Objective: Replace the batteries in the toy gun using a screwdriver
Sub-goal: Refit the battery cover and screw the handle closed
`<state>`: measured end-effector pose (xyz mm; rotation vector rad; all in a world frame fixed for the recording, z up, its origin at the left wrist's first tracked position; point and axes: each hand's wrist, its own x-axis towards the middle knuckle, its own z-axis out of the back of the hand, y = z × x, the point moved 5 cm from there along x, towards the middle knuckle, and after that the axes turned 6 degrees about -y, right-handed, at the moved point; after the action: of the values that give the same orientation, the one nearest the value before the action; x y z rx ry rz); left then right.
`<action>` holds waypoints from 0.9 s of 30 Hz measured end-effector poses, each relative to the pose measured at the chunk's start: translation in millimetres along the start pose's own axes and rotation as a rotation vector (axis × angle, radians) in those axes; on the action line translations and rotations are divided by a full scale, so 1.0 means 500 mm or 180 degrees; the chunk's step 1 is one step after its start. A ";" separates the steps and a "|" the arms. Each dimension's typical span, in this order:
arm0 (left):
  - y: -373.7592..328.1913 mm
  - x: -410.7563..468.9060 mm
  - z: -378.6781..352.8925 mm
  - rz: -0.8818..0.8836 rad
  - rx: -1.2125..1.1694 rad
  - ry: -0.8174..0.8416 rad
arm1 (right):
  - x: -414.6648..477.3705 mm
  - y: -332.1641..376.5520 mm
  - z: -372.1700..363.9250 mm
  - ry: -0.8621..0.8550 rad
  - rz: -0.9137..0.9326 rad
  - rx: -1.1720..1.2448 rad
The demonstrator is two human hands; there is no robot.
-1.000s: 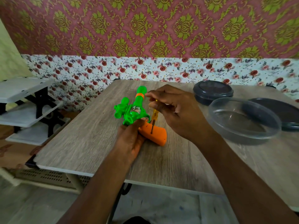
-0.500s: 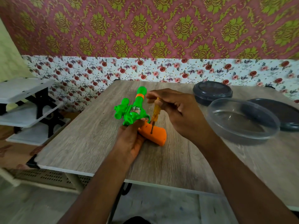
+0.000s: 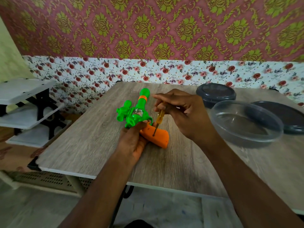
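Note:
A green toy gun (image 3: 134,112) with an orange grip (image 3: 158,137) lies on its side on the wooden table (image 3: 92,137), barrel pointing away. My left hand (image 3: 133,140) holds the gun where the green body meets the grip. A small screwdriver (image 3: 159,118) with a yellow see-through handle stands almost upright, its tip pressed into the orange grip. My right hand (image 3: 182,112) pinches the top of its handle with the fingertips. No batteries are in sight.
A clear plastic bowl (image 3: 246,122) stands to the right of my right hand. Behind it are a dark round container (image 3: 215,94) and a dark lid (image 3: 286,117). A white shelf rack (image 3: 28,109) stands left of the table. The patterned wall lies behind.
My right-hand fingers have shifted around the screwdriver handle, and more of the yellow handle shows now. The tip stays in the orange grip. My left hand and the gun have not moved.

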<state>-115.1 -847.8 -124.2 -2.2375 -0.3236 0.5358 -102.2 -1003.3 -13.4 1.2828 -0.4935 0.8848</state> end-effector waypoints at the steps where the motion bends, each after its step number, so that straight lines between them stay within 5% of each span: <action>1: 0.000 -0.001 0.000 0.0007 -0.0004 -0.0007 | 0.000 0.000 0.000 -0.0020 0.0032 -0.0055; 8: 0.000 0.001 0.001 -0.0012 -0.0002 -0.0013 | -0.004 -0.007 0.000 0.0406 -0.0168 -0.0006; 27: 0.010 0.017 0.005 -0.0014 -0.0123 -0.0012 | 0.010 0.008 -0.011 -0.0127 0.0438 -0.0374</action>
<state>-108.6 -846.0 -131.9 -2.2729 -0.3433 0.5356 -103.2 -996.6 -8.7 1.1714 -0.6622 0.9321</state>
